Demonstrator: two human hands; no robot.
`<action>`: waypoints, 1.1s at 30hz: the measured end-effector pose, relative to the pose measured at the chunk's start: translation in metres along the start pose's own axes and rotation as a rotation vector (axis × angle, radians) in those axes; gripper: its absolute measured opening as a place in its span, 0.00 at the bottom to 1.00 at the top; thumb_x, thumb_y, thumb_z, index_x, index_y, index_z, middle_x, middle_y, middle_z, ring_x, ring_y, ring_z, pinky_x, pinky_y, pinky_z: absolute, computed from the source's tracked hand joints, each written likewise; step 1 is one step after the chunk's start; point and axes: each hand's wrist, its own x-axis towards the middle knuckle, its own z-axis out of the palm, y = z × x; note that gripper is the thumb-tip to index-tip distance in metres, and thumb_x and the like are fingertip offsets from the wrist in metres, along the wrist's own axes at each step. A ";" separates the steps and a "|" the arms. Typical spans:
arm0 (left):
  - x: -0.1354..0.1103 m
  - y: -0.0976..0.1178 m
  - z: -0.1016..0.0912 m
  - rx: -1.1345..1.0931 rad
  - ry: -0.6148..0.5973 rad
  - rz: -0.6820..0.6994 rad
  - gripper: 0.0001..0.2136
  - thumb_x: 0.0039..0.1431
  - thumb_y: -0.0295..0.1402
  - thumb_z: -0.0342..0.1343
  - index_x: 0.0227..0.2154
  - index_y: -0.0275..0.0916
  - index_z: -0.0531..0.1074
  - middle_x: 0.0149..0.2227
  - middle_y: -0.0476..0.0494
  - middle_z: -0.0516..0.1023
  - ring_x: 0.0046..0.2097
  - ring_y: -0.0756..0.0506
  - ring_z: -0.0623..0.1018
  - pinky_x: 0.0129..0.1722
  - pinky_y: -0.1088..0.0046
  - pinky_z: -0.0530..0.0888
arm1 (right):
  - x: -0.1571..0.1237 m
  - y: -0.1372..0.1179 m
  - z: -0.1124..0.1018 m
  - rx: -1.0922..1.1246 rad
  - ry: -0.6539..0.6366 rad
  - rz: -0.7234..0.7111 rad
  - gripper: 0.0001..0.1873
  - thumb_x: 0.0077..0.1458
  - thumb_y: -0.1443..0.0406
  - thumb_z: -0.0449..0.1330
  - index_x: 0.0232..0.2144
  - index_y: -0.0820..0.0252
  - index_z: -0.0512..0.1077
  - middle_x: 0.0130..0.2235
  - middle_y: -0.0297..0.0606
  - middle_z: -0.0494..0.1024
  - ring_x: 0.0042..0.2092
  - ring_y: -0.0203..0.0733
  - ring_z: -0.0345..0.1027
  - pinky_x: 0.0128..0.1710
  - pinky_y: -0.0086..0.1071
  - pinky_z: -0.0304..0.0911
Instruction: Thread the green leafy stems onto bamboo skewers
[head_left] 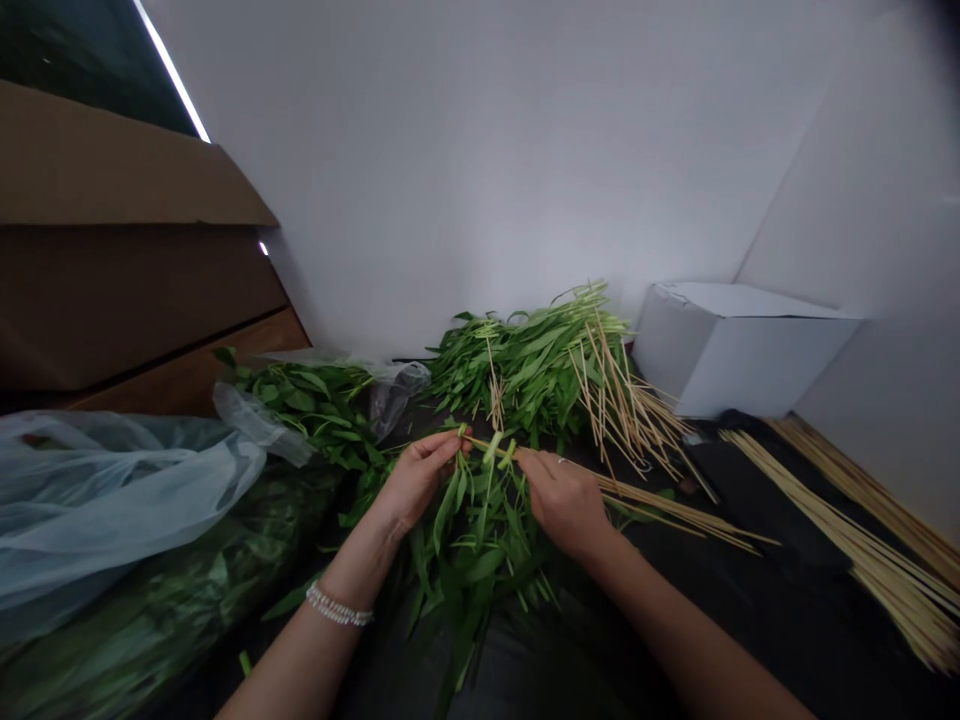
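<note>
At the centre, my right hand (566, 500) is closed around several thin bamboo skewers (675, 505), whose long ends stick out to the right. One skewer's tip points left and carries pale green stem pieces (493, 448). My left hand (416, 480), with a beaded bracelet at the wrist, pinches a leafy green stem (463, 432) at that tip. Below both hands hang long green leaves (472, 550). Just beyond them lies a pile of leafy greens (540, 350) with skewers through the stems, the bare skewer ends (615, 400) pointing toward me and right.
Plastic bags (112, 520) of greens fill the left side, with more loose greens (307, 395) behind. A cardboard box (127, 280) stands at the far left. To the right are a white box (765, 350) and loose bamboo skewers (840, 530) on a dark surface.
</note>
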 end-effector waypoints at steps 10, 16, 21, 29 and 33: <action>0.001 -0.003 -0.002 0.066 -0.019 0.019 0.17 0.44 0.36 0.70 0.37 0.35 0.81 0.33 0.42 0.83 0.33 0.49 0.78 0.39 0.75 0.72 | -0.001 -0.002 0.001 0.003 -0.019 0.002 0.16 0.60 0.74 0.48 0.44 0.64 0.73 0.31 0.39 0.76 0.32 0.39 0.67 0.32 0.31 0.58; -0.003 -0.007 0.000 0.080 -0.115 -0.037 0.13 0.46 0.35 0.68 0.35 0.34 0.81 0.33 0.42 0.83 0.33 0.47 0.79 0.39 0.72 0.73 | -0.003 -0.004 0.003 0.008 0.000 -0.025 0.17 0.59 0.75 0.47 0.45 0.65 0.72 0.32 0.39 0.76 0.29 0.38 0.66 0.30 0.32 0.56; -0.003 -0.013 0.002 0.083 -0.180 -0.066 0.12 0.47 0.35 0.67 0.35 0.35 0.80 0.32 0.43 0.82 0.32 0.48 0.79 0.38 0.74 0.73 | -0.003 -0.007 0.004 0.011 0.007 -0.029 0.16 0.60 0.74 0.47 0.44 0.64 0.72 0.32 0.39 0.76 0.28 0.38 0.65 0.30 0.32 0.55; 0.000 -0.007 -0.001 0.238 -0.122 -0.018 0.21 0.52 0.50 0.59 0.39 0.37 0.79 0.38 0.40 0.81 0.39 0.45 0.77 0.39 0.73 0.71 | 0.006 0.004 -0.007 -0.032 0.110 0.055 0.15 0.62 0.73 0.45 0.39 0.63 0.72 0.27 0.36 0.72 0.29 0.39 0.64 0.32 0.32 0.54; 0.003 -0.008 -0.005 0.419 -0.111 0.045 0.19 0.53 0.50 0.58 0.32 0.36 0.78 0.33 0.44 0.80 0.35 0.48 0.75 0.35 0.76 0.68 | 0.011 0.020 -0.016 -0.080 0.290 0.147 0.12 0.62 0.73 0.46 0.39 0.64 0.69 0.30 0.38 0.74 0.32 0.39 0.66 0.35 0.32 0.56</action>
